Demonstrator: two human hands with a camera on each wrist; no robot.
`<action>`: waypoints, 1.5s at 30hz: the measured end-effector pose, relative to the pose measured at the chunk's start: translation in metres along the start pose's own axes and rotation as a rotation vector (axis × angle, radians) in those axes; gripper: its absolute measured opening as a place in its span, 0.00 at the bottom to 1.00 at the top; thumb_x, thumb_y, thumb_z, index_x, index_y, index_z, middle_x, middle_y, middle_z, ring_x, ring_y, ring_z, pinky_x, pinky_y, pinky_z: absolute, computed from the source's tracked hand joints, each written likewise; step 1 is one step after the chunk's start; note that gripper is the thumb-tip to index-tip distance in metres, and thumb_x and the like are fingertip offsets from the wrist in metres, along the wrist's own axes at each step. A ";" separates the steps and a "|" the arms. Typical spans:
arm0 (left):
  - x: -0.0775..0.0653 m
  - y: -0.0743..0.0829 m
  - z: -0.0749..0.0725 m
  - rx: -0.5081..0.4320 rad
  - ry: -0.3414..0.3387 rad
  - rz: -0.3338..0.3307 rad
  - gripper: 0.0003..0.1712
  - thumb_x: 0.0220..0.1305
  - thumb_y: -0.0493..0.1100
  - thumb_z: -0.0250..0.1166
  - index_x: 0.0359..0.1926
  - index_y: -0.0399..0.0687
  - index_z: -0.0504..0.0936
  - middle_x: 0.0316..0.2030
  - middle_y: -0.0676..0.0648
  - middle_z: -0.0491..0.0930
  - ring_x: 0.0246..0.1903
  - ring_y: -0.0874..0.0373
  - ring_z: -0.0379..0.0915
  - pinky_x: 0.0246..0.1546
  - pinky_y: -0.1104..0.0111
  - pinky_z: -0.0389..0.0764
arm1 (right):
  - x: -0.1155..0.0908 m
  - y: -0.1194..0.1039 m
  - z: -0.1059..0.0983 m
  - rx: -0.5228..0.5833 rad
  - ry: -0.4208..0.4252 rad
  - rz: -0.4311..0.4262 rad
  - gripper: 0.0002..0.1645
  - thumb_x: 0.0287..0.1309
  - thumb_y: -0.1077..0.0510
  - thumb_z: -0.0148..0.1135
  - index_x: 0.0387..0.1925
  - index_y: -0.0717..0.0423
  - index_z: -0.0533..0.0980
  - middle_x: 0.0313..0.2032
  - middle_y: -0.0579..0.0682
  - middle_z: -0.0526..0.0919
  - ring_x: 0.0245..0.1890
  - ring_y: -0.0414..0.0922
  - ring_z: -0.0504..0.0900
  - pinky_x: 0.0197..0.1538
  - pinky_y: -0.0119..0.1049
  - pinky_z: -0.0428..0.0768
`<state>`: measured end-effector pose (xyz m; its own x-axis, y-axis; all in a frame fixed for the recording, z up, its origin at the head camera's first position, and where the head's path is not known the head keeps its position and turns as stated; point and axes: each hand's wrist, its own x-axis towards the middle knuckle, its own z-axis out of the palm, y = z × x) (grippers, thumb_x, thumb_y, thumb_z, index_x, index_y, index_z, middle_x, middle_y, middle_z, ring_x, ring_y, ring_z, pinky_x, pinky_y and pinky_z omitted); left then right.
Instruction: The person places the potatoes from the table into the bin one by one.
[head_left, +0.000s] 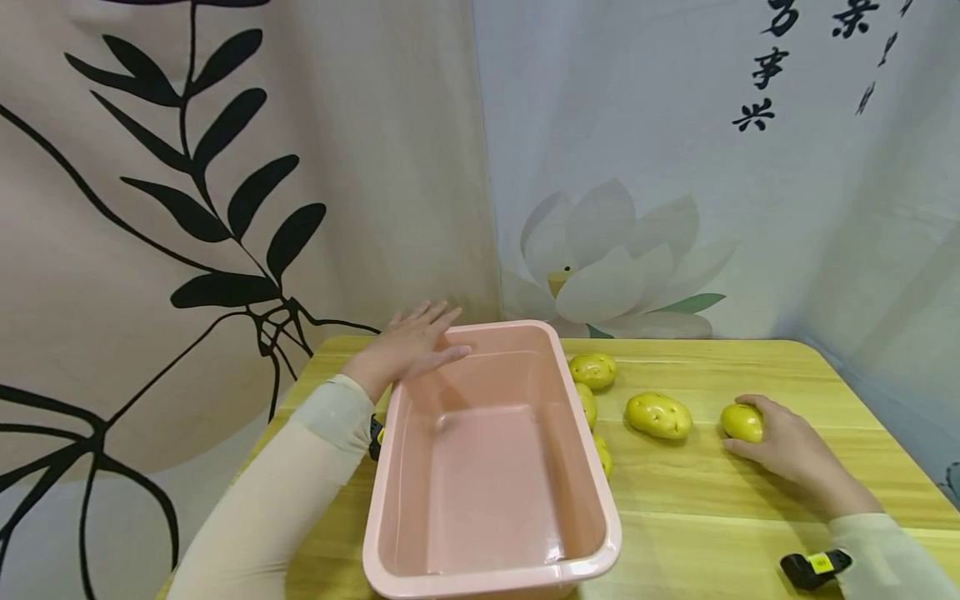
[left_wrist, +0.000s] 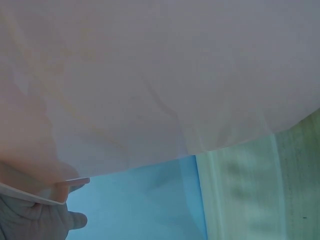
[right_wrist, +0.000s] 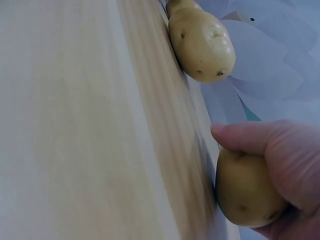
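A pink plastic basin (head_left: 491,467) stands on the wooden table, and its inside holds nothing. My left hand (head_left: 408,346) rests on the far left corner of its rim, fingers stretched out and thumb over the inside. In the left wrist view the basin's wall fills most of the picture, with part of the left hand (left_wrist: 35,220) at the rim. On the right, my right hand (head_left: 787,446) grips a yellow potato (head_left: 741,422) between thumb and fingers. The right wrist view shows this potato (right_wrist: 245,187) close against the tabletop.
One potato (head_left: 659,416) lies between the basin and the right hand. Several more, among them one at the back (head_left: 593,370), lie along the basin's right side. A printed curtain (head_left: 615,167) hangs behind the table (head_left: 720,517).
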<state>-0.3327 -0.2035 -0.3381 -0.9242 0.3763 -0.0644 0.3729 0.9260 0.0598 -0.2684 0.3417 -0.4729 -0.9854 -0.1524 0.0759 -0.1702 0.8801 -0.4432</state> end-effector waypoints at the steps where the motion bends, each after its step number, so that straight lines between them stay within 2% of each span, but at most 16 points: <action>1: 0.000 0.000 0.000 0.000 0.002 0.001 0.48 0.64 0.77 0.39 0.77 0.61 0.42 0.75 0.48 0.36 0.73 0.46 0.28 0.67 0.40 0.34 | 0.000 -0.001 0.000 0.004 0.002 -0.004 0.54 0.48 0.36 0.71 0.63 0.67 0.61 0.55 0.74 0.70 0.50 0.69 0.71 0.47 0.64 0.70; 10: 0.000 0.000 0.000 0.012 0.017 0.007 0.50 0.61 0.79 0.37 0.77 0.61 0.44 0.75 0.48 0.37 0.74 0.45 0.29 0.67 0.40 0.37 | -0.003 -0.007 0.004 0.039 0.053 -0.059 0.52 0.48 0.35 0.70 0.64 0.63 0.62 0.54 0.70 0.73 0.50 0.66 0.73 0.46 0.60 0.71; 17: -0.002 0.000 0.001 0.009 0.014 0.002 0.49 0.63 0.78 0.38 0.77 0.61 0.43 0.75 0.48 0.37 0.74 0.46 0.29 0.68 0.41 0.37 | -0.004 -0.016 -0.001 0.077 0.112 -0.089 0.51 0.52 0.39 0.70 0.68 0.62 0.61 0.59 0.70 0.69 0.53 0.66 0.70 0.46 0.60 0.70; 24: -0.002 0.000 0.001 0.003 0.020 0.003 0.48 0.63 0.77 0.40 0.77 0.61 0.44 0.75 0.48 0.38 0.73 0.45 0.30 0.68 0.41 0.37 | -0.005 -0.035 -0.007 0.093 0.180 -0.138 0.45 0.51 0.45 0.73 0.65 0.59 0.66 0.56 0.66 0.73 0.44 0.58 0.75 0.36 0.45 0.72; 27: -0.001 0.000 0.001 0.004 0.023 0.007 0.49 0.63 0.77 0.39 0.77 0.60 0.45 0.75 0.47 0.38 0.73 0.45 0.30 0.68 0.41 0.38 | -0.006 -0.044 -0.010 0.115 0.170 -0.145 0.45 0.51 0.43 0.72 0.65 0.58 0.66 0.54 0.64 0.74 0.39 0.54 0.75 0.31 0.40 0.72; 35: -0.001 0.000 0.001 0.012 0.026 0.013 0.49 0.62 0.78 0.39 0.77 0.59 0.45 0.75 0.46 0.39 0.73 0.44 0.31 0.67 0.40 0.39 | -0.006 -0.064 -0.016 0.143 0.170 -0.167 0.45 0.51 0.43 0.72 0.66 0.55 0.65 0.49 0.59 0.77 0.31 0.48 0.74 0.26 0.35 0.72; 45: 0.000 0.001 0.001 0.018 0.025 0.013 0.48 0.63 0.77 0.40 0.77 0.59 0.45 0.75 0.46 0.40 0.73 0.44 0.31 0.67 0.40 0.39 | -0.002 -0.086 -0.021 0.188 0.188 -0.238 0.41 0.50 0.46 0.73 0.62 0.53 0.66 0.45 0.53 0.77 0.31 0.47 0.74 0.27 0.34 0.74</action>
<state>-0.3319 -0.2024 -0.3387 -0.9209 0.3880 -0.0384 0.3864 0.9214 0.0424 -0.2518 0.2759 -0.4162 -0.9038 -0.2425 0.3526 -0.4096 0.7288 -0.5488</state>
